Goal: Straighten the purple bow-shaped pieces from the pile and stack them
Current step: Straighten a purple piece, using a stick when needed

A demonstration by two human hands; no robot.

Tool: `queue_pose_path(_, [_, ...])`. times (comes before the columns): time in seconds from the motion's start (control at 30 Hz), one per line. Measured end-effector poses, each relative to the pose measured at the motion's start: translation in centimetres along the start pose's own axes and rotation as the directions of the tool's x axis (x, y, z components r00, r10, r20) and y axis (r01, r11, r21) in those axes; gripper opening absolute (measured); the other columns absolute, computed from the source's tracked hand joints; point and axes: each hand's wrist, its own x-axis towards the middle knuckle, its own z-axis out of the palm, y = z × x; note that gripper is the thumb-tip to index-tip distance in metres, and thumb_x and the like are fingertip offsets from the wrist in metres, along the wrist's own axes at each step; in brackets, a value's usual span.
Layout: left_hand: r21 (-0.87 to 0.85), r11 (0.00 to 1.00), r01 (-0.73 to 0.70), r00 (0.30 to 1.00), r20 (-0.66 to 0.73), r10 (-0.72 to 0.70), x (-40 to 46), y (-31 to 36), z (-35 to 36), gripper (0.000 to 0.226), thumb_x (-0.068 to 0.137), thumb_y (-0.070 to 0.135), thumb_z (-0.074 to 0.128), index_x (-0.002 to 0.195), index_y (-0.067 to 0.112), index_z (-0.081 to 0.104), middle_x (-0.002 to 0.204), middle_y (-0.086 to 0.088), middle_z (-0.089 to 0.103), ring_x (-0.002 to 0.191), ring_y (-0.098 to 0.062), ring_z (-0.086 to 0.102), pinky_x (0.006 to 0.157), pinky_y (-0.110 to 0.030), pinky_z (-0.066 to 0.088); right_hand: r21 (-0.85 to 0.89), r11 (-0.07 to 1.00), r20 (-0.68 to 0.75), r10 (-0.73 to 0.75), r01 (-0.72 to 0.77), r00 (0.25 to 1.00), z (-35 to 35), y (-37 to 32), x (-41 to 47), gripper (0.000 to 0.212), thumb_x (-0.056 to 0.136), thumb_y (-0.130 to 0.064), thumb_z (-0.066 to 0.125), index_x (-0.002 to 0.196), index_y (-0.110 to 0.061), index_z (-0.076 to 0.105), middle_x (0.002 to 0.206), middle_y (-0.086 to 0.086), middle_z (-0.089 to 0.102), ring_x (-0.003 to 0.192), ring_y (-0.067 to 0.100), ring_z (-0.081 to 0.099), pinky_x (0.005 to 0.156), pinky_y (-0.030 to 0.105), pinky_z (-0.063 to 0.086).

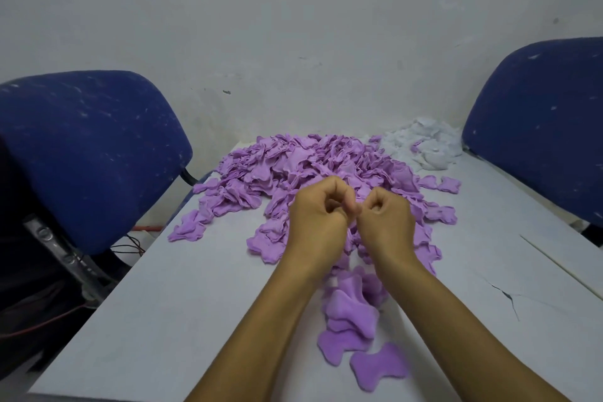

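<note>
Head view: we hold our left hand (318,210) and right hand (385,217) curled together above the purple pile (303,166); what they pinch we cannot tell. The stack (350,316) lies nearer than the pile, with bare table (182,297) left of it.

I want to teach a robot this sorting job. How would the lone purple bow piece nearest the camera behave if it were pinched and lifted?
The purple bow piece lies flat with soft, fuzzy-looking edges, so it is probably floppy and would droop from a one-point grip. It looks thin, so likely very light. The pieces in the big pile are curled and creased, which suggests that the material bends easily and does not break.
</note>
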Motion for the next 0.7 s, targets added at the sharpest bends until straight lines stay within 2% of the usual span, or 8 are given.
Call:
queue_pose_path(0.1, [0.040, 0.999, -0.020, 1.000, 0.016, 0.019, 0.3, 0.0, 0.6, 0.051, 0.072, -0.020, 0.048, 0.057, 0.028, 0.055, 0.055, 0.009, 0.053, 0.054, -0.014, 0.043, 0.055, -0.028, 0.036, -0.033, 0.999, -0.050, -0.027, 0.026, 0.998, 0.0, -0.1, 0.7, 0.031, 0.075, 0.003, 0.057, 0.056, -0.017, 0.043, 0.051, -0.003, 0.045, 0.052, 0.016, 0.038, 0.047, 0.029, 0.026])
queue_pose_path(0.23, [-0.065, 0.997, -0.029, 0.994, 0.100, 0.035, 0.8, 0.2, 0.0, 0.012, 0.091, 0.003, 0.062, 0.091, 0.014, 0.062, 0.067, 0.005, 0.063, 0.063, -0.012, 0.058, 0.058, -0.027, 0.048, 0.304, 0.940, 0.147, 0.114, -0.154, 0.983, -1.1, 0.5, 0.4, 0.040, 0.085, -0.004, 0.063, 0.051, -0.021, 0.050, 0.047, 0.007, 0.048, 0.045, 0.019, 0.039, 0.045, 0.027, 0.027])
queue_pose_path(0.3, [-0.045, 0.999, -0.012, 0.998, 0.067, 0.015, 1.2, 0.0, -0.6, 0.010, 0.092, 0.008, 0.063, 0.100, 0.014, 0.066, 0.078, 0.000, 0.065, 0.072, -0.015, 0.061, 0.065, -0.033, 0.053, 0.362, 0.909, 0.252, 0.118, -0.207, 0.961, -1.8, 0.6, -0.2, 0.043, 0.089, -0.014, 0.068, 0.049, -0.023, 0.055, 0.042, 0.004, 0.050, 0.037, 0.017, 0.039, 0.042, 0.022, 0.024])
queue_pose_path(0.4, [-0.057, 0.995, 0.085, 0.991, 0.113, -0.079, 1.0, 0.0, -0.6, 0.008, 0.087, 0.003, 0.068, 0.092, 0.007, 0.071, 0.075, -0.009, 0.066, 0.061, -0.018, 0.061, 0.061, -0.036, 0.054, 0.338, 0.920, 0.333, 0.081, -0.199, 0.940, -2.4, 0.0, -0.8, 0.035, 0.088, -0.001, 0.063, 0.057, -0.018, 0.060, 0.043, 0.005, 0.055, 0.032, 0.014, 0.043, 0.037, 0.015, 0.028])
queue_pose_path(0.5, [-0.038, 0.996, 0.082, 0.996, 0.034, -0.081, 0.8, 0.2, -0.9, 0.014, 0.078, -0.005, 0.073, 0.072, 0.007, 0.073, 0.063, -0.007, 0.067, 0.054, -0.015, 0.060, 0.056, -0.028, 0.052, 0.355, 0.904, 0.428, 0.067, -0.236, 0.901, -2.7, -0.9, -1.5, 0.019, 0.087, 0.011, 0.057, 0.071, -0.001, 0.056, 0.046, 0.008, 0.058, 0.031, 0.010, 0.046, 0.034, 0.013, 0.032])
queue_pose_path(0.57, [-0.055, 0.996, 0.070, 0.997, -0.013, -0.071, 1.1, 0.4, -1.3, 0.019, 0.075, -0.006, 0.074, 0.068, 0.011, 0.073, 0.063, -0.004, 0.069, 0.058, -0.013, 0.061, 0.058, -0.024, 0.052, 0.424, 0.847, 0.530, 0.054, -0.320, 0.846, -3.0, -1.4, -1.8, 0.019, 0.091, 0.010, 0.055, 0.078, -0.003, 0.055, 0.056, 0.010, 0.064, 0.041, 0.012, 0.058, 0.037, 0.015, 0.041])
queue_pose_path(0.63, [-0.125, 0.989, 0.082, 0.990, -0.100, -0.095, 1.3, 0.6, -1.8, 0.016, 0.074, -0.004, 0.075, 0.069, 0.011, 0.073, 0.062, -0.001, 0.069, 0.057, -0.011, 0.061, 0.055, -0.021, 0.051, 0.490, 0.770, 0.634, 0.006, -0.408, 0.773, -3.5, -1.6, -1.8, 0.010, 0.096, 0.004, 0.053, 0.096, -0.004, 0.059, 0.077, 0.014, 0.072, 0.064, 0.017, 0.071, 0.050, 0.018, 0.053])
queue_pose_path(0.7, [-0.186, 0.979, 0.085, 0.970, -0.210, -0.124, 1.6, 0.5, -2.3, 0.014, 0.074, -0.003, 0.076, 0.073, 0.010, 0.072, 0.059, 0.001, 0.067, 0.053, -0.009, 0.061, 0.053, -0.020, 0.051, 0.485, 0.777, 0.676, -0.043, -0.401, 0.736, -4.0, -1.4, -1.7, 0.017, 0.098, -0.008, 0.055, 0.114, -0.011, 0.060, 0.098, 0.015, 0.073, 0.083, 0.023, 0.073, 0.062, 0.025, 0.058])
